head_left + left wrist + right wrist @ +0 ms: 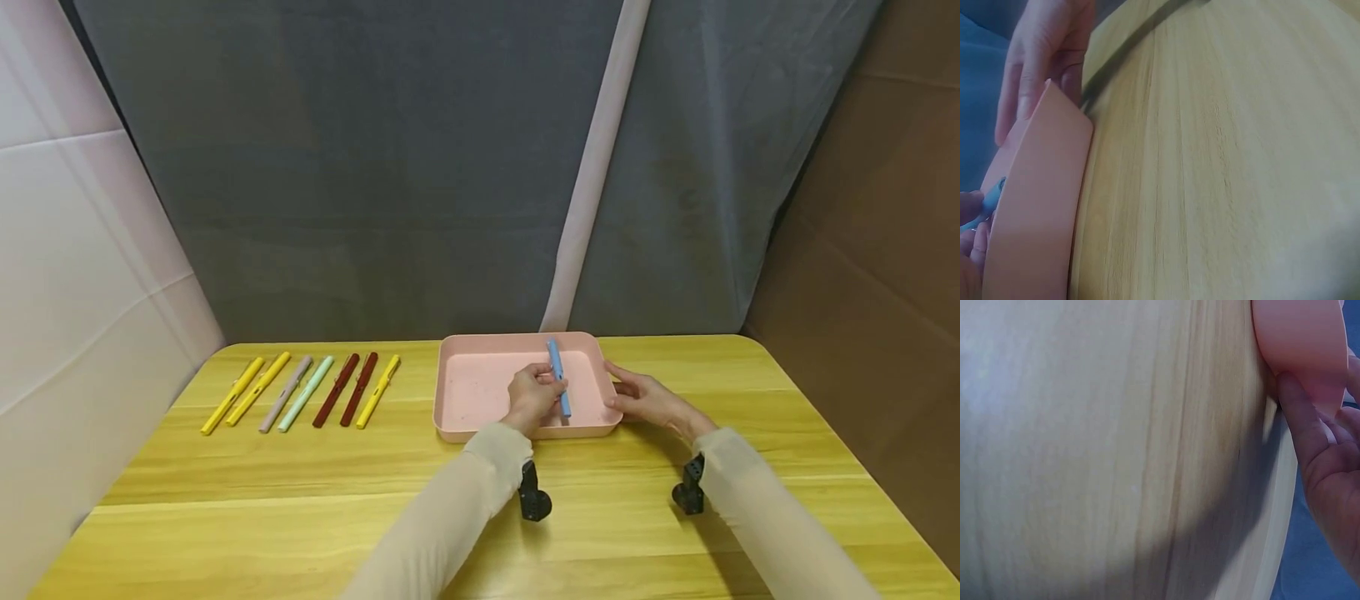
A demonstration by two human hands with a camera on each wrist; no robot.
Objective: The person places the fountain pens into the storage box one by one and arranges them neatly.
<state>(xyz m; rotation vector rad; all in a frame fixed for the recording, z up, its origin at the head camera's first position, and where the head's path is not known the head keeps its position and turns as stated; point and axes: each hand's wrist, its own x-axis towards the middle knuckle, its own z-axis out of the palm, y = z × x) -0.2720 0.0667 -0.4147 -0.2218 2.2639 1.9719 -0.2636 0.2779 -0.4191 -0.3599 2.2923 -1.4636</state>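
My left hand (531, 396) pinches a blue pen (556, 360) between thumb and fingers, over the right half of a shallow pink tray (472, 379). The pen points away from me, its near end close to the tray's front wall. In the left wrist view the blue pen (992, 197) shows just past the tray's outer wall (1041, 194), with only fingertips of that hand in sight. At the tray's right side, my right hand (651, 400) grips the wall. Seen from the right wrist, one digit of the right hand (1329, 469) presses the outside near the bottom, while other fingers reach the rim.
Left of the tray, several capped pens lie slanted in a row: yellow pens (232, 396), a pale purple one (286, 394), a mint one (306, 393) and dark red ones (336, 390). Grey cloth (360, 167) hangs behind the wooden table (300, 517).
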